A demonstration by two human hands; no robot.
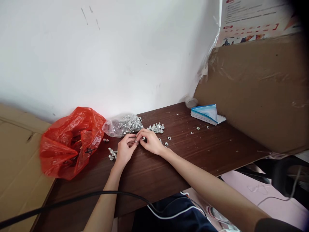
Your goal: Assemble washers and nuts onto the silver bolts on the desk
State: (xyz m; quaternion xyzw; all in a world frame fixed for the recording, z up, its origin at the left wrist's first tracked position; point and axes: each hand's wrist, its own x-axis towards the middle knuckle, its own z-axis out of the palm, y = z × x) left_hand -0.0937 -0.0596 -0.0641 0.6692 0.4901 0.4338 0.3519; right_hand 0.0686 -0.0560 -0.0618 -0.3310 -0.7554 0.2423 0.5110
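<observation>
My left hand [126, 149] and my right hand [150, 141] meet fingertip to fingertip above the dark wooden table [149, 175]. Both are closed in a pinch, and the small piece between them is mostly hidden by the fingers. Just beyond my right hand stands a cluster of silver bolts [157, 128] with heads down. A few loose nuts [166, 144] lie right beside that hand. To the left of my left hand sit several pale bolts or screws [111, 154]. Behind the hands rests a clear plastic bag [125, 125] full of small metal hardware.
A red plastic bag [72, 145] stands open at the left. At the back right are a blue and white packet [205, 114] and a cardboard panel [256, 90]. Small scraps dot the table's right side. A black cable [96, 193] crosses low in front.
</observation>
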